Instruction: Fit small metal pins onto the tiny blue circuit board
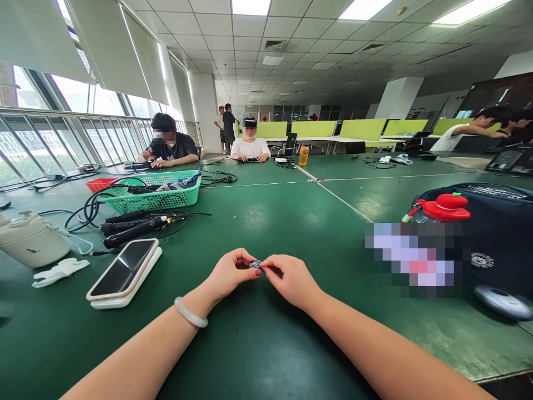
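My left hand pinches a small dark-and-white patterned piece between thumb and fingertips, just above the green table. It is too small for me to tell its kind. From the other side my right hand is closed, thumb and forefinger pressed together at the piece's right end. Whether something thin sits in that right pinch is hidden by the fingers. A pale bangle circles my left wrist.
Left lie a phone on a white box, black-handled tools, a green basket, cables and a beige pot. Right are a red-lidded bottle, a dark bag and a mouse. People sit across the table.
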The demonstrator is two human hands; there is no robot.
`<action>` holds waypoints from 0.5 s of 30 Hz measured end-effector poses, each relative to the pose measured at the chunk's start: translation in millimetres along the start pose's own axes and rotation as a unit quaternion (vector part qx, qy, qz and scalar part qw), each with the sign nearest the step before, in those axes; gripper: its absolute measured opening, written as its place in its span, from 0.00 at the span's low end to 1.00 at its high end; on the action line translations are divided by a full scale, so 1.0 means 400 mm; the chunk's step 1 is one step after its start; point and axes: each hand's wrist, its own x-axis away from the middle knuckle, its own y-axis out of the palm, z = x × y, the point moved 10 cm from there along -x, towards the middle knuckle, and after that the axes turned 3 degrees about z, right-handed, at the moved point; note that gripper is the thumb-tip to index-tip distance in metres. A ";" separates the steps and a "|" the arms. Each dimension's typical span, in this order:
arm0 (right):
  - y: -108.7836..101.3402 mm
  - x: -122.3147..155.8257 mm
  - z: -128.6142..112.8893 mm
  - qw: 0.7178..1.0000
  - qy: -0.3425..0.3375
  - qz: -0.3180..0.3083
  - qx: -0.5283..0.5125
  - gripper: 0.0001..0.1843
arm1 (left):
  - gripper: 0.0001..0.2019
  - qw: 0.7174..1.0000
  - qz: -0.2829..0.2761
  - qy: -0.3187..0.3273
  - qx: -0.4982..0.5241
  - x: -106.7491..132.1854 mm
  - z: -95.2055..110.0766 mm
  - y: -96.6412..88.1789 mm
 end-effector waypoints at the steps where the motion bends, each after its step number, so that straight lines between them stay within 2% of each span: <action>1: -0.004 0.001 -0.003 1.000 -0.004 0.007 -0.002 0.07 | 0.15 1.000 -0.001 -0.005 0.013 0.001 -0.001 0.000; 5: -0.019 0.004 -0.015 0.999 -0.026 0.041 -0.003 0.07 | 0.15 0.999 -0.008 -0.014 0.038 0.008 0.002 0.005; 15: -0.012 0.007 -0.011 0.998 -0.040 0.037 0.004 0.07 | 0.15 0.999 -0.006 -0.011 0.031 0.008 0.004 0.006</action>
